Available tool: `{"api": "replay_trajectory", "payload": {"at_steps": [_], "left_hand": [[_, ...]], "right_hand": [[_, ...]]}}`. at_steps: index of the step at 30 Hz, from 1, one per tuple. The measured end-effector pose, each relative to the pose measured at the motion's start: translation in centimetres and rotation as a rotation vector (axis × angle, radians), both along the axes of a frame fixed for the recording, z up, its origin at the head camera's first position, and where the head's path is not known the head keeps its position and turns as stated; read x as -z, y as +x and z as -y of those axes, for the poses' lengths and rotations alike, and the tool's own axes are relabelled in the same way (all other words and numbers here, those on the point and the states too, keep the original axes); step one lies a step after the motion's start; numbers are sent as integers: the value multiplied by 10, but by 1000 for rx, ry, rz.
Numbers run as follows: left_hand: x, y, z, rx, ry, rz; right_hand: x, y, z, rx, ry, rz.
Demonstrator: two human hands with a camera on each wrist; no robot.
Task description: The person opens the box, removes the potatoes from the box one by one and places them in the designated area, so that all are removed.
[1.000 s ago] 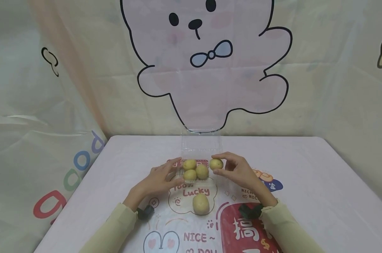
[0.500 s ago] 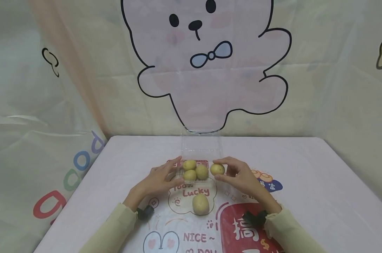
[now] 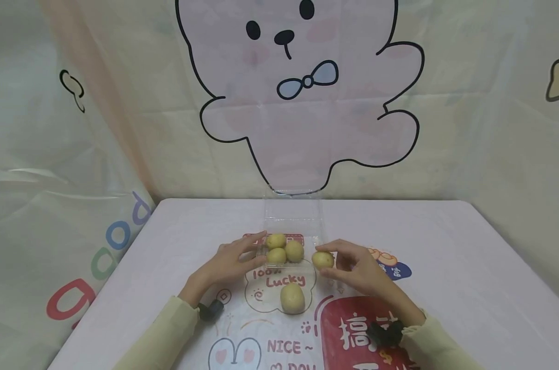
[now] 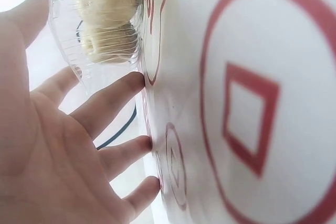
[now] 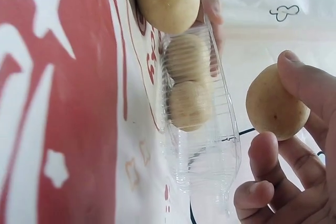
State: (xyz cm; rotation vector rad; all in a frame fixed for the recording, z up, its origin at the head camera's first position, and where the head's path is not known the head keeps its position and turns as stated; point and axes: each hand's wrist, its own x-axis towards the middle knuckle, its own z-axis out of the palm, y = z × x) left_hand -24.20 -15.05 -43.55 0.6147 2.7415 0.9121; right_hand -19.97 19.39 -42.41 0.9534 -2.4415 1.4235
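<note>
A clear plastic clamshell box (image 5: 205, 153) lies on the table with its lid (image 3: 292, 208) folded back. Three small potatoes (image 3: 276, 256) are in its left and middle part. With spread fingers my left hand (image 3: 230, 263) rests at the box's left side, thumb and a finger at the rim in the left wrist view. Between thumb and fingers my right hand (image 3: 355, 264) pinches another potato (image 5: 275, 103), just outside the box's right side and above the table. A larger potato (image 3: 292, 298) sits on the cloth in front of the box.
The white table (image 3: 469, 288) bears a printed cloth with a red patch (image 3: 353, 318) at the front right. A patterned curtain (image 3: 353, 128) hangs behind the table, close to its back edge. Black straps (image 3: 211, 311) are on both wrists.
My right hand has drawn the pinched potato from the box's back right corner to the right and nearer to me. The left hand and the other potatoes stay where they were.
</note>
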Motion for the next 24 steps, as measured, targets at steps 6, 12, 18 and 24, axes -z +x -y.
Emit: {"api": "replay_trajectory", "payload": {"at_steps": [6, 12, 18, 24], "left_hand": [[2, -2, 0, -21, -1, -2], [1, -1, -1, -32, -2, -3], [1, -1, -1, -26, -2, -4], [2, -2, -1, -25, -13, -6]], "right_hand": [[3, 7, -5, -4, 16, 41], [3, 15, -5, 6, 35, 99], [7, 20, -2, -22, 24, 140], [10, 21, -1, -57, 27, 134]]}}
